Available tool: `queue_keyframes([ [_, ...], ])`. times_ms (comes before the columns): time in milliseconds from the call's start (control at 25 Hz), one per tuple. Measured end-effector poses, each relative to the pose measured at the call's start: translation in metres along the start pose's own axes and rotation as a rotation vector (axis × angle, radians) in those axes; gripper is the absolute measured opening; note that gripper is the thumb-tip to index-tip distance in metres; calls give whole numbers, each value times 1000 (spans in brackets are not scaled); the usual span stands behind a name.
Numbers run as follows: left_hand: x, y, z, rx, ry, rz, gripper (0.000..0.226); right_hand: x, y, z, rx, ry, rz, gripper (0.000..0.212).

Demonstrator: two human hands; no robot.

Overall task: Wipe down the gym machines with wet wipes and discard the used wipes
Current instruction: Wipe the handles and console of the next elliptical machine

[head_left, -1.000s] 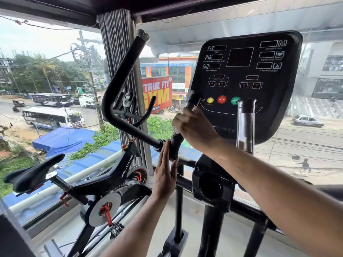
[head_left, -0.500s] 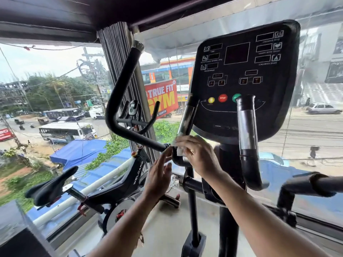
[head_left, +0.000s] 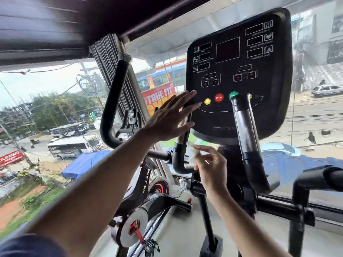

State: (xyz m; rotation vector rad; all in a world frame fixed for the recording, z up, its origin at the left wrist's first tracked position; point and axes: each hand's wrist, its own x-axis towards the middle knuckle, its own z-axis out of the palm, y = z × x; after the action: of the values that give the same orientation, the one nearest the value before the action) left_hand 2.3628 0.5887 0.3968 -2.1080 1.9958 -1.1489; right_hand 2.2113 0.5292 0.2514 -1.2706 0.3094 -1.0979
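My right hand (head_left: 210,165) pinches the white wet wipe (head_left: 192,153) at its fingertips, just beside the curved black handlebar (head_left: 179,158) below the console (head_left: 239,75). My left hand (head_left: 171,115), fingers spread flat, reaches the console's left edge.

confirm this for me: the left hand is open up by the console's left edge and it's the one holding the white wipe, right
Not quite. The left hand is open by the console, but it holds nothing. The head view shows the wipe pinched in the right hand, lower down beside the handlebar.
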Motion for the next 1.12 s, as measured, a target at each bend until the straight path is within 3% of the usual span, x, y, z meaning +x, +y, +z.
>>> queue_keyframes([
  [120,1,5,6,-82,56,11,49,17,-3,18,-77,18,-90,8],
  [320,-4,12,12,-195,104,-45,48,-3,25,37,-327,-26,-292,26],
  [520,-10,22,21,-288,160,-94,51,-9,59,17,-316,-50,-126,14],
  [640,-11,21,22,-291,154,-108,54,9,46,22,-167,-25,-48,5],
  [920,-12,25,28,-327,158,-123,55,-33,77,35,-286,126,-179,13],
  [1040,-11,29,29,-381,164,-123,55,-21,86,24,-359,66,-162,6],
  [1120,-11,30,30,-423,173,-118,55,-11,78,24,-358,-17,-100,12],
])
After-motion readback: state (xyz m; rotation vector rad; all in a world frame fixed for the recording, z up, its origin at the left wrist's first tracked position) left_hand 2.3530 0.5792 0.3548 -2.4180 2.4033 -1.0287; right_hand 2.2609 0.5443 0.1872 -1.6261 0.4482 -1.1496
